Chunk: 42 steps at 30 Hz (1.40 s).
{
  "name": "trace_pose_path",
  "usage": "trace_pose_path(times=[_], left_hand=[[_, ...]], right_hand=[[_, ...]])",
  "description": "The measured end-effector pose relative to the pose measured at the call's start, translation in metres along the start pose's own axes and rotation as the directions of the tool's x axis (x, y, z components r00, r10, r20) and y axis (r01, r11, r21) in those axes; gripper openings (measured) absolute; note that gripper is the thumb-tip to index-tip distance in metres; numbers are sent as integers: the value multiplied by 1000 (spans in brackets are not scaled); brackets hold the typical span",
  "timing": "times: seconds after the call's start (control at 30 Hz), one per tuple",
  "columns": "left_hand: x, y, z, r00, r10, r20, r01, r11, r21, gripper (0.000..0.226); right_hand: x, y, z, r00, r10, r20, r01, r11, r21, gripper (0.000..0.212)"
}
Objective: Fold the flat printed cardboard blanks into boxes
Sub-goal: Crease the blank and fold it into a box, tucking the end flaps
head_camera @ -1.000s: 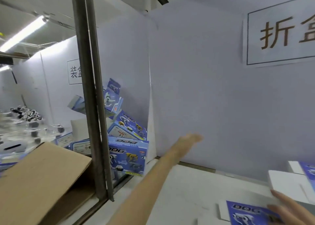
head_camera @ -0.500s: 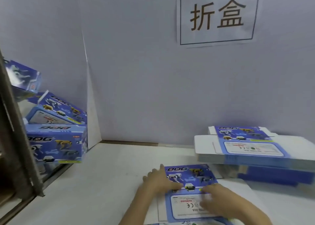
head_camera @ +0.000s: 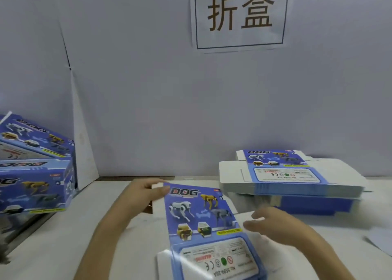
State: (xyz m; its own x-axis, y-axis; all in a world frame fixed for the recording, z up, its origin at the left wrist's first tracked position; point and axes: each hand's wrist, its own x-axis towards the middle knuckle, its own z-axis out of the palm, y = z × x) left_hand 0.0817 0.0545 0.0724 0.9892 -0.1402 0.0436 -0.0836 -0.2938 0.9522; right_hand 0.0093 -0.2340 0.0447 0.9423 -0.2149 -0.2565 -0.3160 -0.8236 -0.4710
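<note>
Lettering dominates the scene: a white sign (head_camera: 239,14) with two large brown characters, "折盒", inside a thin dark border is fixed high on the pale partition (head_camera: 148,99).

"DOG" is printed in bold across the top of the flat blue blank (head_camera: 201,216), above pictures of white, yellow and grey robot dogs. On its lower white label, seen upside down, "WARNING", a CE mark and "No. 5599-20A" can be read. The same "DOG" title and an inverted "WARNING" are seen on the top sheet of the stack of blanks (head_camera: 286,178), which is set at the right rear of the white table (head_camera: 63,237), against the partition. "DOG" is repeated on the folded boxes (head_camera: 36,173) piled at the left edge.

The blank is held above the table in front of the person, its far end raised and its label end nearest the camera. Its upper left corner is pinched by the left hand (head_camera: 146,189), the thumb laid on the printed face and the fingers curled round the white side flap. The right hand (head_camera: 273,226) is spread loosely, fingers extended toward the blank's right edge; the hand is blurred, so contact with the card cannot be told.
</note>
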Motion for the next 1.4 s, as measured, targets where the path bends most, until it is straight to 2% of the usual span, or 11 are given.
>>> trace_pose_path(times=[0.17, 0.3, 0.43, 0.53, 0.67, 0.8, 1.1, 1.17, 1.23, 1.3, 1.4], left_hand=[[-25, 27, -37, 978, 156, -137, -183, 960, -213, 10], [-25, 37, -28, 937, 216, -276, -322, 840, -436, 11], [-25, 38, 3, 977, 209, -29, -209, 934, -290, 17], [-27, 38, 22, 967, 249, 47, -242, 962, -123, 25], [-32, 44, 53, 932, 359, -52, -362, 918, -160, 20], [-36, 42, 69, 894, 438, -93, -448, 871, -201, 33], [-39, 42, 82, 921, 389, -36, -387, 896, -219, 38], [-46, 44, 98, 929, 368, 21, -356, 910, -212, 60], [-49, 44, 109, 937, 344, 57, -325, 920, -220, 74], [-47, 46, 104, 922, 382, 65, -357, 902, -244, 65], [-42, 49, 77, 921, 385, 60, -334, 859, -387, 81]], right_hand=[[-20, -2, -28, 998, 0, -55, 5, 996, 90, 50], [-35, -13, -29, 986, -77, -146, 125, 927, 353, 45], [-39, -32, -25, 915, -106, -388, 373, 585, 720, 14], [-37, -31, -31, 859, -61, -508, 480, 439, 759, 29], [-40, -33, -27, 790, -172, -588, 600, 416, 684, 39], [-41, -39, -19, 679, -213, -703, 705, 458, 542, 96], [-36, -34, -19, 782, -349, -517, 622, 499, 603, 125], [-39, -41, -12, 775, -430, -463, 628, 449, 635, 117], [-43, -47, -10, 728, -506, -463, 669, 373, 644, 82], [-47, -46, -17, 689, -495, -530, 713, 329, 619, 44], [-47, -35, -28, 771, -355, -529, 624, 249, 741, 37]])
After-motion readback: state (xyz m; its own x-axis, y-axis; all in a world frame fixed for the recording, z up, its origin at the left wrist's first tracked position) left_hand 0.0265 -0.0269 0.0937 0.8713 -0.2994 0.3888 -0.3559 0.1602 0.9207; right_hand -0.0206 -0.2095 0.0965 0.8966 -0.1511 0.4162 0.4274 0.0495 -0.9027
